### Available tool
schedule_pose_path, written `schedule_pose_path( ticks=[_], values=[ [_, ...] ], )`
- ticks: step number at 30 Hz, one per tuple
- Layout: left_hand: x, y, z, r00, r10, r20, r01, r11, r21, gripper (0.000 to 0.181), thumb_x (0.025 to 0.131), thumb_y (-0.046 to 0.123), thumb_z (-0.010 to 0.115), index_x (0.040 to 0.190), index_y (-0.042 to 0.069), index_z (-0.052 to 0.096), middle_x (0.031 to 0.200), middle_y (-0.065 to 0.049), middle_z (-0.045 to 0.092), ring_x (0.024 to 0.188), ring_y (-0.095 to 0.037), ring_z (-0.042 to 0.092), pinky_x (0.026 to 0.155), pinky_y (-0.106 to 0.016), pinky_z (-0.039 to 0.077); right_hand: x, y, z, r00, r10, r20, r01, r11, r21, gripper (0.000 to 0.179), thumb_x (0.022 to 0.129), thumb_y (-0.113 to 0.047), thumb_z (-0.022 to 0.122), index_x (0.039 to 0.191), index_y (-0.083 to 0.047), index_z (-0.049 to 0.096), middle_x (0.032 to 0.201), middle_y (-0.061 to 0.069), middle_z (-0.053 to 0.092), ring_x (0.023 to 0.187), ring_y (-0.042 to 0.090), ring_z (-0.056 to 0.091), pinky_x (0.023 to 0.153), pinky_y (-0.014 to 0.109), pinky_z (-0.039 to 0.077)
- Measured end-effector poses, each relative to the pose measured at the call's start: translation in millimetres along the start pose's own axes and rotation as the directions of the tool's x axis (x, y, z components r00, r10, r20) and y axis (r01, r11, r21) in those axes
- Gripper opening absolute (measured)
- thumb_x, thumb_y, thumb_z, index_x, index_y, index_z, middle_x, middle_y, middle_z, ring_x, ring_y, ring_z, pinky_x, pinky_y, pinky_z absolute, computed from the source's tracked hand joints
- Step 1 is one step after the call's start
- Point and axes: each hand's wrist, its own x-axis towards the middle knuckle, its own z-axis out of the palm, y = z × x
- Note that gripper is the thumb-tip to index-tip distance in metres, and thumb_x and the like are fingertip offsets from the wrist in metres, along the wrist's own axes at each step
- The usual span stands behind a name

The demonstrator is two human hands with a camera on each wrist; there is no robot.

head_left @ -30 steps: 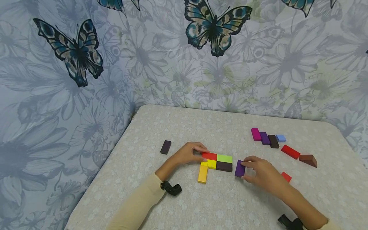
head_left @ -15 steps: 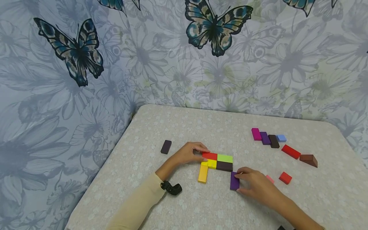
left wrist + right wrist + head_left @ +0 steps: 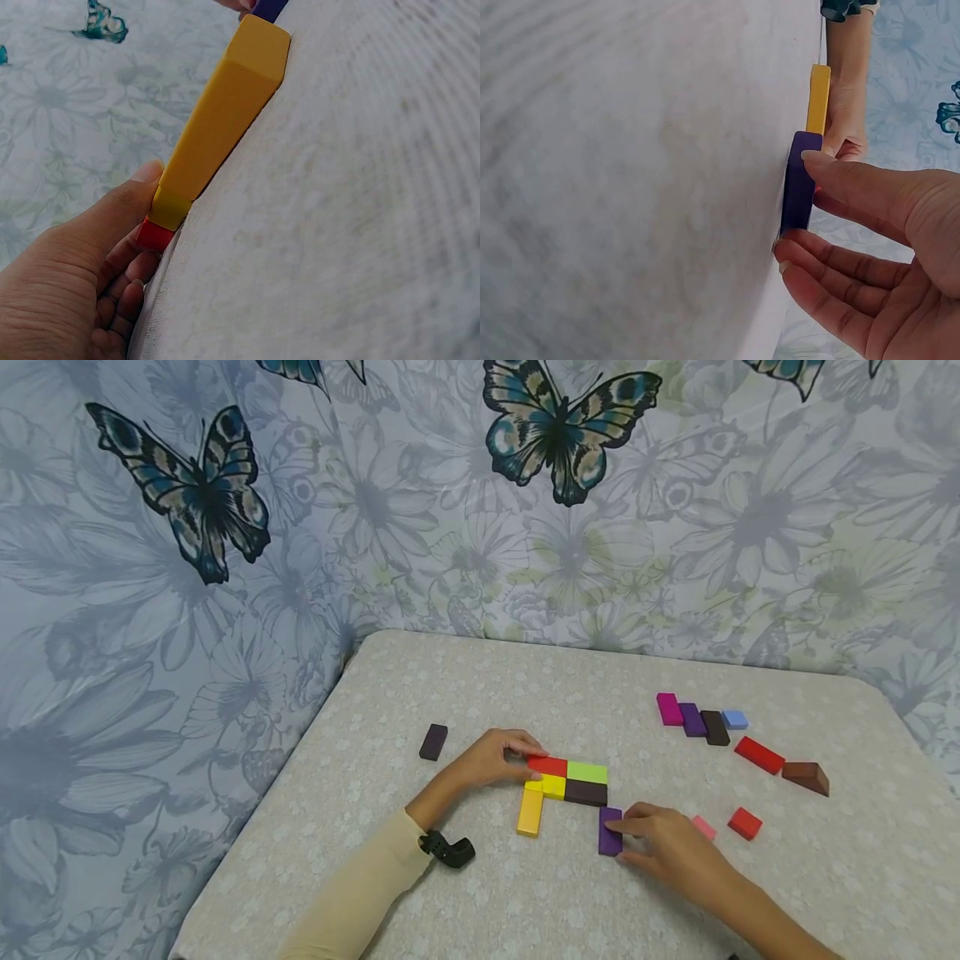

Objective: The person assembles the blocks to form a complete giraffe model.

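In the head view a flat group of blocks lies mid-table: a red block (image 3: 548, 766), a lime green block (image 3: 587, 772), a yellow block (image 3: 553, 787) and a dark brown block (image 3: 586, 792). An orange-yellow block (image 3: 529, 812) extends from its left end toward the person. My left hand (image 3: 497, 758) holds the group's left end, thumb by the yellow block and fingers at the red one. With thumb and fingers, my right hand (image 3: 671, 843) pinches a purple block (image 3: 609, 842), which stands lengthwise just below the dark brown block's right end. The right wrist view shows this purple block (image 3: 800, 180) too.
Toward the back right lie magenta (image 3: 670, 709), purple (image 3: 692, 720), dark (image 3: 715, 727) and light blue (image 3: 734, 720) blocks. Red blocks (image 3: 759, 755), a brown wedge (image 3: 806, 778) and a pink block (image 3: 703, 827) lie right. One dark block (image 3: 432, 742) lies left.
My right hand has brought the purple block left and toward the person, from beside the dark brown block to below its right corner, and straightened it. The left hand has stayed put.
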Motion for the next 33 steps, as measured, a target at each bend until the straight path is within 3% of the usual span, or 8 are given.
schedule_pose_path(
  ticks=[12,26,33],
  values=[
    [0.0,-0.4,-0.3,1.000,-0.006,-0.002,0.006,1.000,-0.001,0.038,0.083,0.018,0.086,0.119,0.012,0.077,0.114,0.005,0.071,0.108,-0.010,0.063,0.097,-0.030,0.049,5.4,-0.1,4.7,0.994,-0.107,-0.038,0.104,0.993,-0.059,0.041,0.079,-0.022,0.088,0.117,-0.012,0.077,0.102,-0.002,0.070,0.090,0.014,0.066,0.079,0.037,0.058],
    [-0.7,0.8,-0.5,1.000,-0.016,-0.001,0.016,1.000,0.008,0.037,0.083,0.017,0.086,0.118,0.011,0.077,0.114,0.005,0.071,0.108,-0.009,0.063,0.098,-0.030,0.049,11.7,-6.8,5.3,0.995,-0.102,-0.016,0.101,0.991,-0.088,0.041,0.080,-0.023,0.088,0.118,-0.013,0.077,0.103,0.000,0.071,0.089,0.014,0.066,0.079,0.037,0.058],
    [-0.1,0.6,-0.8,1.000,-0.007,0.003,0.007,1.000,0.006,0.037,0.083,0.017,0.086,0.119,0.011,0.077,0.114,0.005,0.071,0.108,-0.009,0.063,0.098,-0.030,0.049,13.3,-10.7,4.6,0.998,-0.062,-0.005,0.061,0.993,-0.097,0.042,0.079,-0.023,0.088,0.119,-0.012,0.076,0.105,0.002,0.071,0.089,0.015,0.066,0.079,0.037,0.058]
  ],
)
